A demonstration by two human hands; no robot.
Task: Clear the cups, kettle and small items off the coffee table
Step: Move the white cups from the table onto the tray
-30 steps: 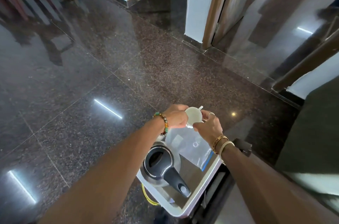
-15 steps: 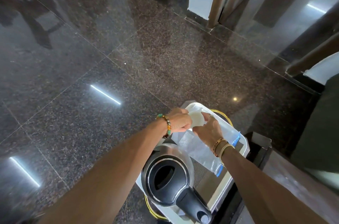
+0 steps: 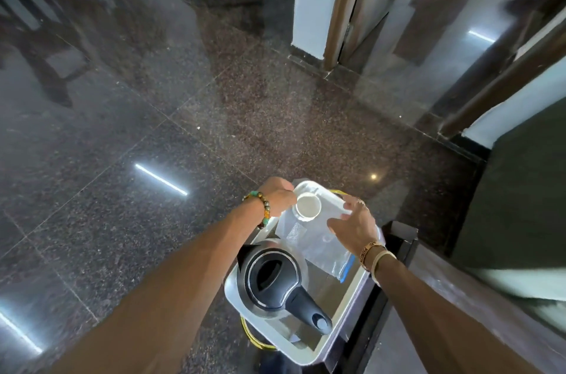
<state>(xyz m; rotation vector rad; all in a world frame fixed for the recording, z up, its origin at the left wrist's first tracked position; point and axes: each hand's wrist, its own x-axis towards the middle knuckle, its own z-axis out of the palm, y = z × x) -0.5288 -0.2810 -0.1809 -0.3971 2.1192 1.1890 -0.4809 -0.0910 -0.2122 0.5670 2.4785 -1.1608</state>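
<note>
A small white cup [image 3: 307, 206] stands upright at the far end of a pale tray [image 3: 356, 303], on a clear plastic bag [image 3: 318, 246] with a blue zip strip. My left hand [image 3: 277, 199] is curled against the cup's left side and grips it. My right hand [image 3: 352, 226] hovers with fingers spread just right of the cup, over the bag, holding nothing. A steel kettle [image 3: 272, 278] with a black lid and handle stands at the near end of the tray.
The tray rests on a dark stand [image 3: 398, 238] beside a dark wooden surface at the right. A yellow ring [image 3: 254, 340] shows under the tray. Polished dark granite floor [image 3: 153, 128] spreads ahead; a wall corner and door frame [image 3: 333, 21] stand beyond.
The cup went from held up between both hands to standing on the bag in the tray. My right hand let go and drew back to the right.
</note>
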